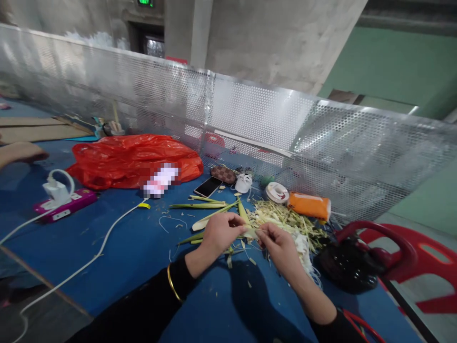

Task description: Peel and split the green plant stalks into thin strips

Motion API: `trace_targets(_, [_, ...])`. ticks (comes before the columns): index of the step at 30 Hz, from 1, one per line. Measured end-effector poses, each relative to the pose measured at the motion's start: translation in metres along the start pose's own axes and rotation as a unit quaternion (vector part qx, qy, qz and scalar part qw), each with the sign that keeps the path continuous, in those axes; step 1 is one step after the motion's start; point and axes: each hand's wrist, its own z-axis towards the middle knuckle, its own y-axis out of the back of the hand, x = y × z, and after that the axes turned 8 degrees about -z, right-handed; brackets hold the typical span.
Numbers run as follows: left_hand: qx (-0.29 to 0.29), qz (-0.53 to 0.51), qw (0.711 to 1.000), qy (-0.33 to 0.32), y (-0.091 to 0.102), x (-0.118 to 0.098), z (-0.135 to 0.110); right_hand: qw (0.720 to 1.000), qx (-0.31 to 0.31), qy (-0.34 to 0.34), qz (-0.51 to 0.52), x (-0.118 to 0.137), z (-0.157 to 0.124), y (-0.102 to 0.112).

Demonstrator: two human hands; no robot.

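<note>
Above the blue table, my left hand (220, 233) is closed, its thumb and fingertips pinching a pale green leaf piece (250, 233). Facing it, the fingertips of my right hand (282, 247) are pressed together on the other end of the same leaf piece. Several long green leaf spears (196, 206) lie to the left of and beyond my left hand. Behind my right hand spreads a heap of shredded, yellowish plant scraps (278, 214). Small trimmings and thin thread lie around both hands.
A dark phone (208, 186), checkered pouch (223, 174), white ribbon roll (277, 192) and orange packet (310, 206) lie behind. A red plastic bag (135, 159), lit phone (162, 181) and purple power strip (66, 205) are left. A black, red-handled kettle-like object (348, 264) stands right. Another person's hand (23, 152) shows far left.
</note>
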Motion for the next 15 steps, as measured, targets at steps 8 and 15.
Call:
trace_targets(8, [0.134, 0.190, 0.972, -0.045, -0.004, 0.001, -0.004, 0.990, -0.084, -0.022, -0.107, -0.011, -0.019, 0.053])
trace_targets(15, [0.092, 0.054, 0.992, 0.064, -0.011, -0.003, -0.006, 0.896, 0.031, -0.117, -0.428, -0.049, -0.104, 0.121])
